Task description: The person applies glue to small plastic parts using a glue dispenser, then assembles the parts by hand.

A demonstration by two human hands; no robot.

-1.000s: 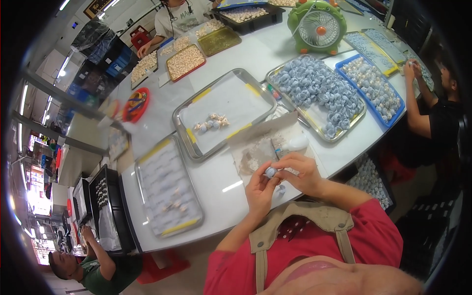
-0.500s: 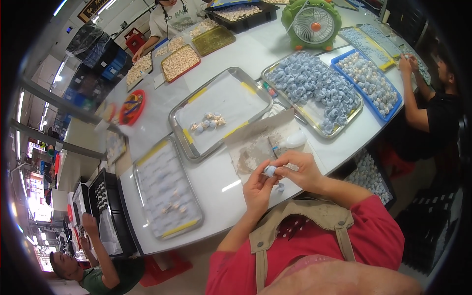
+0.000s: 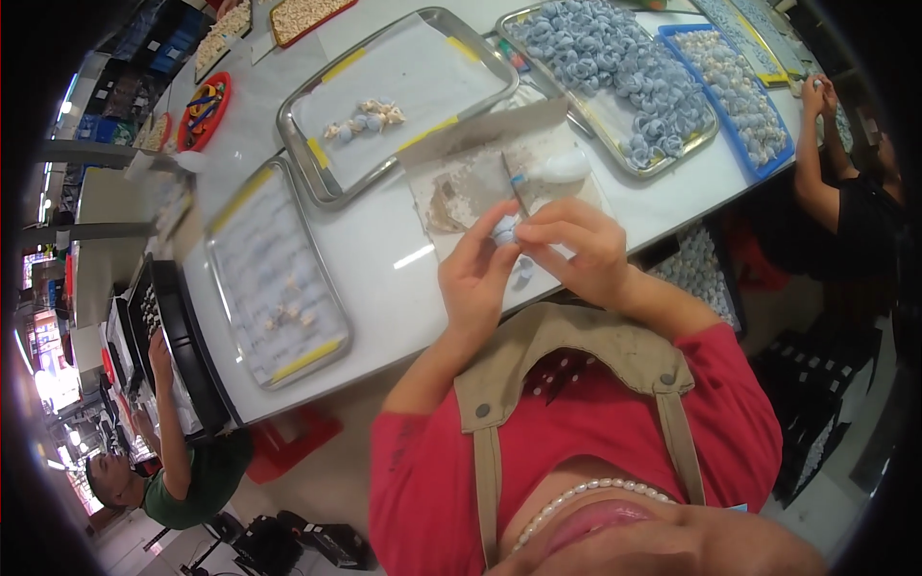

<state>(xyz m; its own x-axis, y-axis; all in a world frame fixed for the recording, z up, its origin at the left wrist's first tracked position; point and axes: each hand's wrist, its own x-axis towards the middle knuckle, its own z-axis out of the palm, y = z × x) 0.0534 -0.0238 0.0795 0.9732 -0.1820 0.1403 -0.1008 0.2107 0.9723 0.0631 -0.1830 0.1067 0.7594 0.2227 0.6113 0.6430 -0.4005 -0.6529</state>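
Note:
Between the fingertips of both hands, above the near table edge, is a small light-blue rounded piece [image 3: 505,230]. My left hand [image 3: 471,278] pinches it from the left, thumb and fingers closed on it. The fingers of my right hand [image 3: 586,252] press against its right side and partly hide it. Another small blue piece [image 3: 521,273] lies on the table just below the hands. Beyond them is a stained, creased sheet of card [image 3: 444,204]. A thin stick-like tool [image 3: 512,175] with a blue band and a smooth white oval object [image 3: 561,167] rest there.
A metal tray [image 3: 418,82] lined with white paper holds a cluster of cream and blue pieces. Left of it, another tray [image 3: 336,351] carries faint rows of pieces. A tray heaped with blue shell-like pieces [image 3: 615,77] and a blue tray [image 3: 788,144] stand right. Two other people work nearby.
The view has tipped downward, so the trays sit higher in the picture and the green fan has left it. Both hands still hold the blue piece together, its turn slightly changed.

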